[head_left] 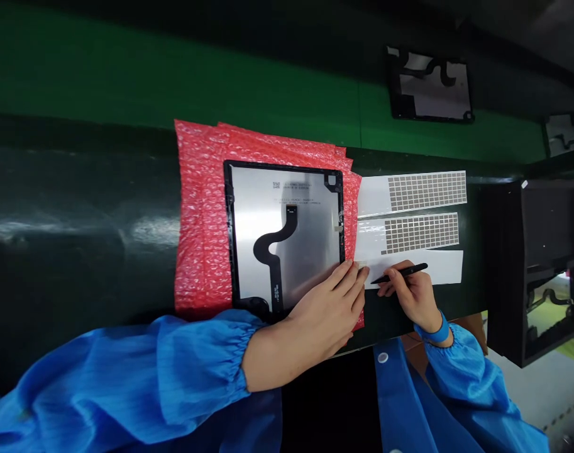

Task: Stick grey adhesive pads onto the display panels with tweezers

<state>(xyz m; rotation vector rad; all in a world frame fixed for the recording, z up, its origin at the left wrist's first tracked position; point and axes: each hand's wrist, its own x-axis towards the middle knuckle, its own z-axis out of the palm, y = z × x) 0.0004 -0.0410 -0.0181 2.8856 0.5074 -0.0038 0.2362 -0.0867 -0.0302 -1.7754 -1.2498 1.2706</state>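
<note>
A tablet screen panel [315, 251] lies back side up, with a silver back, black frame and dark curved flex cable [263, 248]. It rests on red bubble-wrap bags [202, 220]. My left hand [327, 308] lies over the panel's lower right corner, fingers stretched out, fingertips at the near end of a blank white strip [447, 267]. Black tweezers [412, 269] are pinched in my right hand [416, 299], their tip pointing left just above this strip, close to my left fingertips. Whether the tip holds anything is too small to tell.
Two white sheets [374, 195] with grids of small grey squares lie right of the bags. Another panel [432, 88] lies on the green surface [126, 82] behind. Black trays [508, 270] stand at the right, one with a panel inside.
</note>
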